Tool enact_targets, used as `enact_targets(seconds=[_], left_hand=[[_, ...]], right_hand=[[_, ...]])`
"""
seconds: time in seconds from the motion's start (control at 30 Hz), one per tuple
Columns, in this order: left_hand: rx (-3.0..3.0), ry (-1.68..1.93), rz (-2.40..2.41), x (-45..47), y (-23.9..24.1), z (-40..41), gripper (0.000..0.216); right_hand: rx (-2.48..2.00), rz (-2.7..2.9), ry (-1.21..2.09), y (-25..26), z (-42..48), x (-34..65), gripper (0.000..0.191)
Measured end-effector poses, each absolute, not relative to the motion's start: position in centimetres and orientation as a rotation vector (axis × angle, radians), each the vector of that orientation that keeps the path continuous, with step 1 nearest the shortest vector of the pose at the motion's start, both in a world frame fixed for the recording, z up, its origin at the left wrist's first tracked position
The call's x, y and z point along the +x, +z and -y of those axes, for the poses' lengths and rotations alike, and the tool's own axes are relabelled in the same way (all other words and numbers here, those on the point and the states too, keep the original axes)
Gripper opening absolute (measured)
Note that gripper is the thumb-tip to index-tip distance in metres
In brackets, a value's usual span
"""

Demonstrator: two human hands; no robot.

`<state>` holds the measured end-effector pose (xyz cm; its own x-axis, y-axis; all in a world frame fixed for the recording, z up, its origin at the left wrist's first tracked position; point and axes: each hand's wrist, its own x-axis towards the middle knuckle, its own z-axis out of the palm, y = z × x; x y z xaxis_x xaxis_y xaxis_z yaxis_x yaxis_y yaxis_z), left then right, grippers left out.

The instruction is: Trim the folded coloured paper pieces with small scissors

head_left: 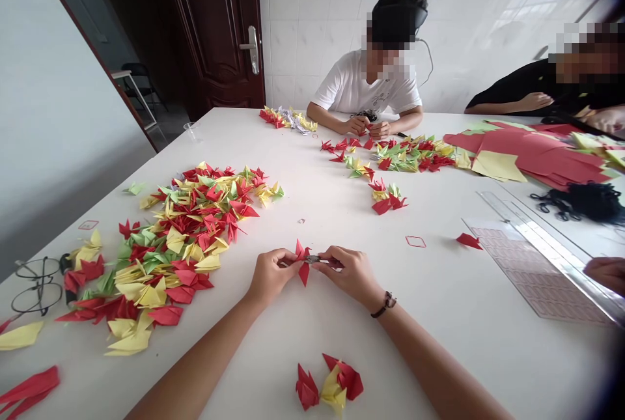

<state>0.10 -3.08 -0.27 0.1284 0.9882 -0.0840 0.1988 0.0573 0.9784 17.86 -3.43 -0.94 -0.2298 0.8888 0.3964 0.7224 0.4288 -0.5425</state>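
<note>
My left hand point(274, 271) pinches one side of a red folded paper crane point(303, 273) just above the white table. In the fingers of my right hand point(350, 271) is a small grey metal tool point(313, 258), its tip touching the crane; its exact kind is too small to make out. Left of my hands spreads a large heap of paper cranes point(195, 224) in red, yellow and green. Between my forearms, close to me, lie two red cranes and a yellow crane point(334, 391).
Across the table point(303, 176) a person in a white shirt point(366, 81) handles paper near more cranes point(415, 154). To the right are paper sheets point(532, 150), black cords point(586, 202), a clear ruler point(541, 238) and a person in black. Eyeglasses point(39, 286) lie at the left edge.
</note>
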Motion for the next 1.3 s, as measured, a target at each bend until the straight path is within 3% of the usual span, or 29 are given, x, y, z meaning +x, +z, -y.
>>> enact_targets(seconds=[0.43, 0.97, 1.3], left_hand=[[1.348, 0.948, -1.255, 0.1, -0.2, 3.1, 0.019], [1.353, 0.969, -1.247, 0.0, -0.3, 2.9, 0.016], [1.357, 0.995, -1.294, 0.2, -0.2, 3.1, 0.017]], right_hand=[[-1.410, 2.052, 0.290, -0.5, 3.6, 17.9, 0.026], [-1.522, 1.921, 0.478, -0.1, 3.8, 17.3, 0.025], [-1.579, 1.920, 0.351, -0.3, 4.0, 16.8, 0.028]])
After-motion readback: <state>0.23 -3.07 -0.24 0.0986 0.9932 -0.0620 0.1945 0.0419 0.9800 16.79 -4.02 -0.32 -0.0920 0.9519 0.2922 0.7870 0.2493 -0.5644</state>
